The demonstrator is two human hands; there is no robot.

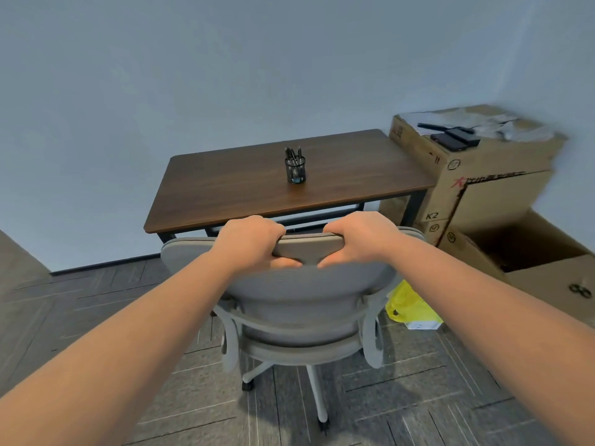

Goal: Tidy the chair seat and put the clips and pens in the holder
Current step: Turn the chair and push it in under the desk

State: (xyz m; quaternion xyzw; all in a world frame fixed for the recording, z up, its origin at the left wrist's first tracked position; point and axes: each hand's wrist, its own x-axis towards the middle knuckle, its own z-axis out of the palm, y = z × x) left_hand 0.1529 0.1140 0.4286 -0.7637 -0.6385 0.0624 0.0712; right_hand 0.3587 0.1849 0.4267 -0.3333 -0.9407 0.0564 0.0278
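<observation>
A grey mesh office chair (306, 294) stands with its back toward me, in front of a brown wooden desk (244, 185). My left hand (249, 243) and my right hand (357, 236) both grip the top edge of the chair's backrest, fingers curled over it. The backrest hides the chair seat. A black mesh holder (295, 170) stands on the middle of the desk with several dark pens sticking out of it. No clips show anywhere.
Stacked cardboard boxes (476, 181) stand right of the desk, with black devices and paper on top. An open box (528, 265) sits nearer on the right. A yellow bag (409, 304) lies on the floor beside the chair. Grey carpet tiles cover the floor.
</observation>
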